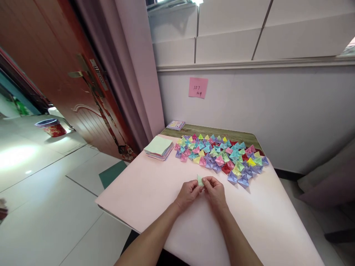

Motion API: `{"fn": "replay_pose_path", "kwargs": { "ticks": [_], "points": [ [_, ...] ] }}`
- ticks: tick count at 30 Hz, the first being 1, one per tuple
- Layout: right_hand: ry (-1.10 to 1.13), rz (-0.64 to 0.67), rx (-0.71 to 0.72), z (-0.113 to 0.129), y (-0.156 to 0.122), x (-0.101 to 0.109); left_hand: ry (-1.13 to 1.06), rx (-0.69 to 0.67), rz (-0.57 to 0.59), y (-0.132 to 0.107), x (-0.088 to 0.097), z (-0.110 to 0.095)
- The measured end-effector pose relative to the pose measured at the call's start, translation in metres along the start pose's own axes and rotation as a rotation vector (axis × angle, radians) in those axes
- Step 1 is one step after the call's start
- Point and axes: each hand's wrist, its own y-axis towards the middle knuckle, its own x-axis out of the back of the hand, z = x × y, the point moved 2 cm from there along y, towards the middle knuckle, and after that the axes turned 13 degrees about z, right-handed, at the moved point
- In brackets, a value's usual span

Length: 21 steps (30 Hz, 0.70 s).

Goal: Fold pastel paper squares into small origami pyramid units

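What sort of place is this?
Likely a room in a home, used as a craft corner: a wooden door, a curtain, and a table with a paper stack and folded paper shapes. The left hand and right hand pinch a green paper piece.

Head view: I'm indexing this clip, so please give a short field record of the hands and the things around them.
left hand: pinches green paper piece
right hand: pinches the same piece
beyond hands: spread of folded paper shapes, many colours
left of spread: paper stack
surface: pink table
wall: pink note
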Motion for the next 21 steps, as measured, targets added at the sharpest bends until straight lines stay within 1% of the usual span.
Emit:
{"fn": "replay_pose_path", "kwargs": {
  "ticks": [3,5,9,11,12,15,18,21],
  "points": [
    [-0.007,0.004,-0.005,0.001,0.001,0.0,-0.024,-0.011,0.005,0.0,0.0,-0.001],
    [-0.016,0.008,-0.008,0.002,0.0,-0.001,-0.091,0.004,-0.001,0.001,0.0,0.001],
    [-0.084,0.049,-0.02,0.007,-0.002,-0.004,-0.286,0.065,-0.119,0.007,0.003,0.009],
    [-0.134,0.056,-0.031,0.008,-0.002,-0.005,-0.326,0.074,-0.169,0.01,0.006,0.014],
    [-0.154,0.054,-0.035,0.008,-0.002,-0.006,-0.331,0.072,-0.177,0.013,0.007,0.015],
    [-0.192,0.062,-0.046,0.007,-0.001,-0.006,-0.333,0.048,-0.158,0.019,0.012,0.018],
    [-0.18,0.053,-0.069,0.005,-0.001,-0.006,-0.324,0.034,-0.097,0.026,0.015,0.019],
    [-0.085,-0.036,-0.09,0.003,-0.001,-0.003,-0.373,0.036,-0.045,0.03,0.015,0.016]
  ]
}}
